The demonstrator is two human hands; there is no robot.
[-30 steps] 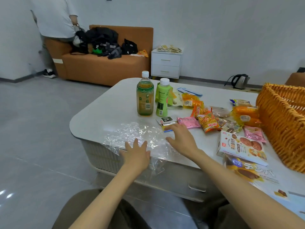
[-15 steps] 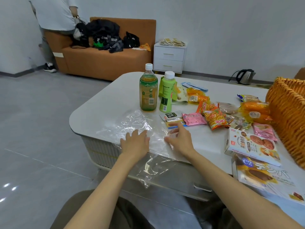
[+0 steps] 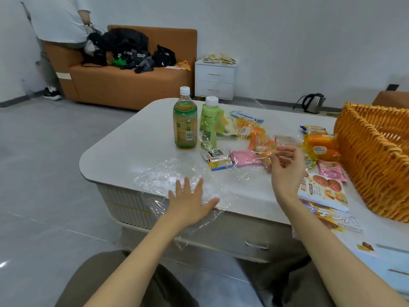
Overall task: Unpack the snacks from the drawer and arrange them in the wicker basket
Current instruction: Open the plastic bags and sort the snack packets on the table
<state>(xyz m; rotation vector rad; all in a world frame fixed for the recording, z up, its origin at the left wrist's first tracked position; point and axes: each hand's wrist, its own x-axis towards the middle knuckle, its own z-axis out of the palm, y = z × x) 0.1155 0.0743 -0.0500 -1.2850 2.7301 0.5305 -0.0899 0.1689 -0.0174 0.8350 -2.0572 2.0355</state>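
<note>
A clear plastic film [image 3: 159, 176] lies over the near edge of the white table [image 3: 137, 138]. My left hand [image 3: 190, 202] rests flat on it, fingers straight. My right hand [image 3: 286, 171] is raised above the table and pinches the film's right part, lifting it in front of the snacks. Behind stand a tea bottle [image 3: 185, 125] and a green bottle [image 3: 209, 125]. Several snack packets lie to the right, among them a pink packet [image 3: 242, 157], an orange bread packet [image 3: 318, 147] and a cookie box [image 3: 323, 191]. The wicker basket [image 3: 371, 165] stands at the right edge.
The drawer front with its handle [image 3: 256, 244] is shut below the table edge. Beyond the table are an orange sofa [image 3: 124, 85] with bags, a person [image 3: 57, 29] standing beside it, a white nightstand [image 3: 214, 78] and a kettle [image 3: 313, 103] on the floor.
My right hand has left the table near the small packets and risen to the right, pulling the film up with it. The left hand stays flat on the film.
</note>
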